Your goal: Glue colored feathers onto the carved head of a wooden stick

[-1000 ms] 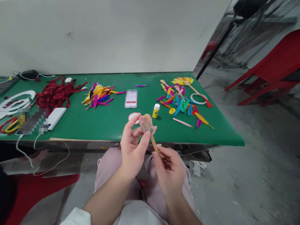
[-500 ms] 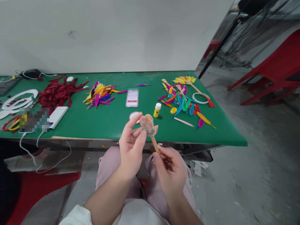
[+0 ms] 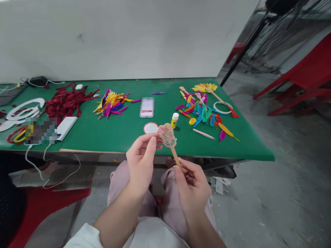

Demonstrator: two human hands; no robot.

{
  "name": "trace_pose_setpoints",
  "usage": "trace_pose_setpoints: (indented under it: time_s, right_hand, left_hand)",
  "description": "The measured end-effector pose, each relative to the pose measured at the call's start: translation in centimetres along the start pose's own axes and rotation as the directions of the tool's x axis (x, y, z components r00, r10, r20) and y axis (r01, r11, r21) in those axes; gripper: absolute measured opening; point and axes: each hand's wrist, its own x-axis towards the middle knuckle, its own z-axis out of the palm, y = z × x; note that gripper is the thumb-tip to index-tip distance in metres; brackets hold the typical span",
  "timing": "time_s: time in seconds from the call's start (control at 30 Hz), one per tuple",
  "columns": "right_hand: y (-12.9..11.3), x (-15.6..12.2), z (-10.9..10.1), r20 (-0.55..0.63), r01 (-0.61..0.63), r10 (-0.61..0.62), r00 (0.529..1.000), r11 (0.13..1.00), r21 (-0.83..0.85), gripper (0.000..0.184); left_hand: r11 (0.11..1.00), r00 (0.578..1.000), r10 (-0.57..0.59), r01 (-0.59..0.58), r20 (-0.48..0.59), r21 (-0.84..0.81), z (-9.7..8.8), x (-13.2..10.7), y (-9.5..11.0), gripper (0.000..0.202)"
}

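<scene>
Dark red strips (image 3: 63,103) lie on the left of the green table (image 3: 119,136), then bright feathers (image 3: 111,104). My left hand (image 3: 141,162) is at the rounded head of the wooden-handled piece (image 3: 167,135); whether it pinches I cannot tell. My right hand (image 3: 194,187) grasps its handle (image 3: 175,156) near the table's front edge, the yellow bottle (image 3: 174,122) just beyond.

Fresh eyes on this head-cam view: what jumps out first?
First, probably the wooden-handled piece with a mottled, rounded head at centre, its handle gripped in the right hand, the left hand at the head's left edge. Then the bright feathers scattered on the right of the green table. Last, the tangled dark-red heap toward the table's left end.
</scene>
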Motion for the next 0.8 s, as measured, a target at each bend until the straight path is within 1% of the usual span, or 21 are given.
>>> trace_pose_setpoints:
  time_s: [0.07,0.13,0.23,0.37,0.53,0.63,0.8]
  right_hand:
    - [0.1,0.0,-0.1,-0.015,0.002,-0.002,1.000,1.000,-0.020,0.017]
    - [0.2,0.0,-0.2,-0.008,0.008,-0.008,1.000,0.999,-0.038,0.019]
    - [0.5,0.1,-0.3,0.000,0.026,-0.026,1.000,0.998,-0.059,0.021]
    - [0.5,0.1,-0.3,-0.006,0.050,-0.051,0.999,0.995,-0.081,0.020]
    - [0.5,0.1,-0.5,0.014,0.060,-0.059,0.998,0.991,-0.120,0.020]
    - [0.6,0.1,-0.7,0.017,0.086,-0.084,0.996,0.984,-0.154,0.020]
    - [0.4,0.2,-0.7,0.013,0.145,-0.146,0.989,0.961,-0.234,0.018]
  left_hand:
    - [0.999,1.000,0.002,-0.002,0.000,0.044,-0.2,0.0,0.1,0.008]
    - [0.996,1.000,-0.004,0.002,0.023,0.090,-0.4,0.0,0.3,0.006]
    - [0.988,0.996,-0.031,0.018,0.088,0.152,-0.7,0.3,0.4,0.007]
    - [0.983,0.984,-0.080,0.051,0.160,0.174,-1.1,0.8,0.6,0.011]
    - [0.969,0.955,-0.150,0.091,0.257,0.228,-1.5,1.6,0.9,0.011]
    - [0.960,0.948,-0.143,0.063,0.285,0.272,-1.6,1.8,1.1,0.011]
    - [0.938,0.956,-0.093,-0.010,0.278,0.347,-1.7,1.9,1.4,0.007]
